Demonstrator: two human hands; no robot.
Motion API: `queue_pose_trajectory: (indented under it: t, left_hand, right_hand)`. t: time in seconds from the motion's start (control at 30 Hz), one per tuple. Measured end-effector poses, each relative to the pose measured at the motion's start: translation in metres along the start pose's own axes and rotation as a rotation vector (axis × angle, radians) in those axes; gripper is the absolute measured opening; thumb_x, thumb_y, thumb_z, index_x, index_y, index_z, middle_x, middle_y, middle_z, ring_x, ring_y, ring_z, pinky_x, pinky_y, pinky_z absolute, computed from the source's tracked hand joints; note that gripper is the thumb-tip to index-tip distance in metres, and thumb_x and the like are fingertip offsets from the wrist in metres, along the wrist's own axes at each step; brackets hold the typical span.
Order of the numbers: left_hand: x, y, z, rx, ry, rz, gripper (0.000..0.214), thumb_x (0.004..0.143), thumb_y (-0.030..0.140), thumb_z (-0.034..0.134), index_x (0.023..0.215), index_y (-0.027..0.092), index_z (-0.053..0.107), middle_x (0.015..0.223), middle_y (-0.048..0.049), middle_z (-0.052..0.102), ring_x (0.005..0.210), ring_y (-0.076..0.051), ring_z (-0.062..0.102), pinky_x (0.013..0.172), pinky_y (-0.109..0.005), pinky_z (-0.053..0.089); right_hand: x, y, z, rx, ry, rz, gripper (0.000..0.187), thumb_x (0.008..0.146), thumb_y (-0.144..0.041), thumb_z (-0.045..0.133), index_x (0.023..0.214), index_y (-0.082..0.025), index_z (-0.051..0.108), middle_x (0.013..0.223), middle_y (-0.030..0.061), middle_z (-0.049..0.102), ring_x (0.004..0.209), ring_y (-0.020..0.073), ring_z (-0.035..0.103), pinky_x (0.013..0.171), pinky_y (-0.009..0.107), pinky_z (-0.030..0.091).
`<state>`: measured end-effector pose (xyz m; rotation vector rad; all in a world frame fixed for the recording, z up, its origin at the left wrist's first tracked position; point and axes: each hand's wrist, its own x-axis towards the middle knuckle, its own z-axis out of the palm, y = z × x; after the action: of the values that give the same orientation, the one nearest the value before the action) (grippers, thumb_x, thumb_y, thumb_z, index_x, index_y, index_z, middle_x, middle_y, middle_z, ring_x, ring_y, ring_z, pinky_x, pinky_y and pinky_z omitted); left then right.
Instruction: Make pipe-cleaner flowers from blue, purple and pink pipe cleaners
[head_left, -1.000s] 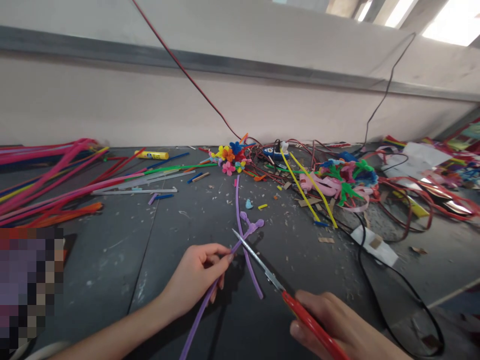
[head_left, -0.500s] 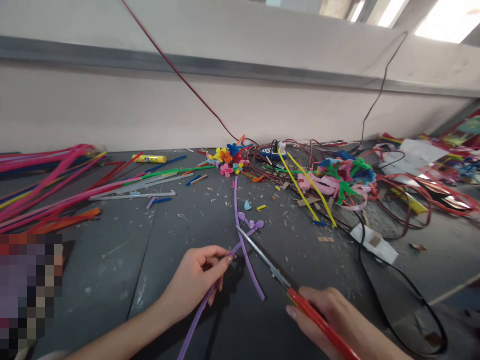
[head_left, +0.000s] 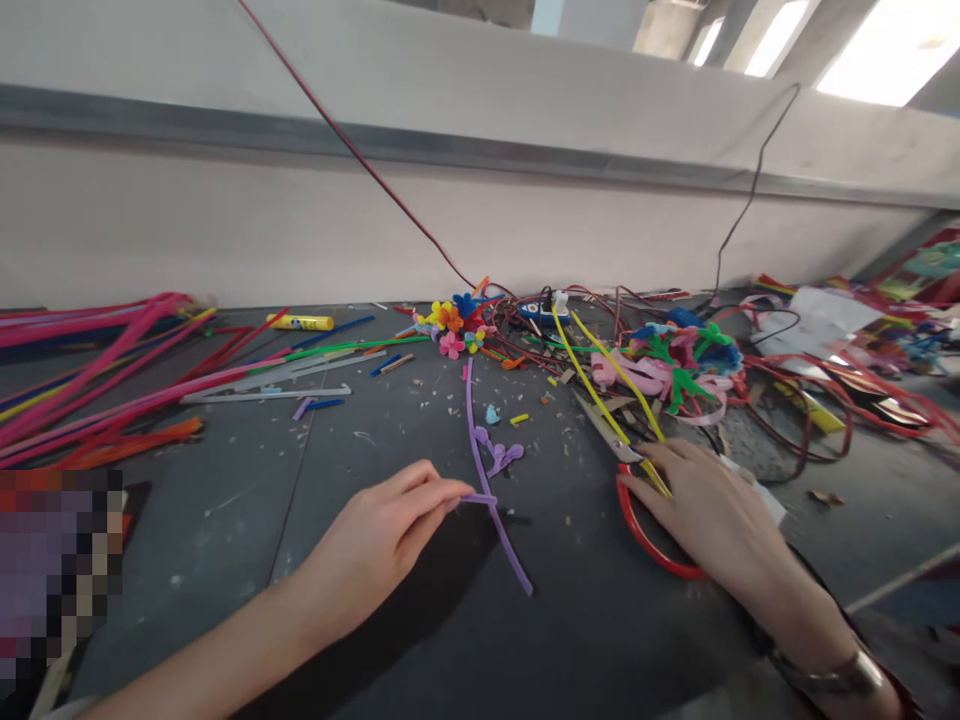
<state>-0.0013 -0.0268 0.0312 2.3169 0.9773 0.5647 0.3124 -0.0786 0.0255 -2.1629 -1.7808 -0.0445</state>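
Observation:
My left hand [head_left: 382, 540] is closed in a pinch on the end of a short purple pipe cleaner piece [head_left: 477, 497], low over the dark table. A long purple pipe cleaner [head_left: 495, 520] lies beside it, and a small purple flower-shaped piece [head_left: 501, 455] lies just beyond. My right hand [head_left: 709, 515] lies flat with its fingers stretched over the red-handled scissors [head_left: 637, 525], which rest on the table with the blades pointing away. Its fingertips touch the near ends of two yellow pipe cleaners [head_left: 592, 380].
A heap of pipe-cleaner flowers [head_left: 457, 325], red wires and pink and green pieces [head_left: 675, 365] fills the back right. Long pink and red sticks [head_left: 97, 385] lie at the left, with a yellow glue stick [head_left: 300, 321]. A black cable [head_left: 810, 570] loops near my right wrist. A wall stands behind.
My right hand carried the scissors to the right and laid them on the table. The purple flower end now lies apart from the stem, and my left hand holds only a short piece.

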Motion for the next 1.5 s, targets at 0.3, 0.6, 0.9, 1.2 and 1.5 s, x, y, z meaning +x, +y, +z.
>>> queue_pose_trajectory:
  t: [0.3,0.6,0.9,1.2,1.5]
  left_hand:
    - [0.004,0.008,-0.019,-0.007,0.110,0.107,0.024,0.085,0.021,0.045,0.100,0.023,0.064,0.087,-0.0018,0.063,0.071,-0.011,0.059,0.064,-0.019,0.044]
    - [0.008,0.000,-0.001,-0.401,0.211,-0.189,0.018,0.079,0.026,0.053,0.079,0.016,0.069,0.087,-0.0056,0.066,0.068,-0.014,0.059,0.051,-0.020,0.047]
    - [0.003,-0.013,0.020,-0.852,-0.039,-0.518,0.027,0.076,0.036,0.059,0.085,0.011,0.066,0.052,0.0042,0.044,0.042,-0.004,0.030,0.037,-0.016,0.022]
    - [0.004,-0.012,0.019,-0.796,0.002,-0.478,0.024,0.075,0.037,0.059,0.077,0.013,0.066,0.049,0.0056,0.038,0.044,-0.006,0.029,0.039,-0.017,0.023]
    - [0.003,-0.018,0.020,-0.813,-0.016,-0.509,0.024,0.072,0.036,0.062,0.066,0.013,0.062,0.047,0.0065,0.037,0.043,-0.005,0.027,0.039,-0.018,0.019]
  right_hand:
    - [0.024,-0.122,0.038,1.472,-1.177,-0.076,0.023,0.074,-0.034,0.062,0.081,-0.014,0.069,0.076,0.0039,0.066,0.058,0.0069,0.053,0.051,0.018,0.038]
    - [0.023,-0.123,0.053,1.658,-0.858,-0.007,0.008,0.072,-0.022,0.066,0.078,-0.017,0.070,0.065,-0.0020,0.056,0.052,0.0026,0.044,0.048,0.015,0.034]
    - [0.017,-0.123,0.064,0.958,-0.263,-0.489,0.011,0.078,-0.022,0.060,0.081,-0.019,0.070,0.075,0.0014,0.058,0.067,0.0107,0.054,0.062,0.024,0.043]
    - [0.010,-0.127,0.064,0.845,-0.227,-0.613,0.017,0.084,-0.020,0.051,0.092,-0.020,0.066,0.087,0.0035,0.057,0.078,0.0124,0.055,0.068,0.025,0.047]
    - [0.004,-0.126,0.060,0.599,-0.040,-0.850,0.023,0.086,-0.012,0.044,0.101,-0.016,0.060,0.095,0.0089,0.061,0.087,0.0173,0.055,0.075,0.032,0.049]
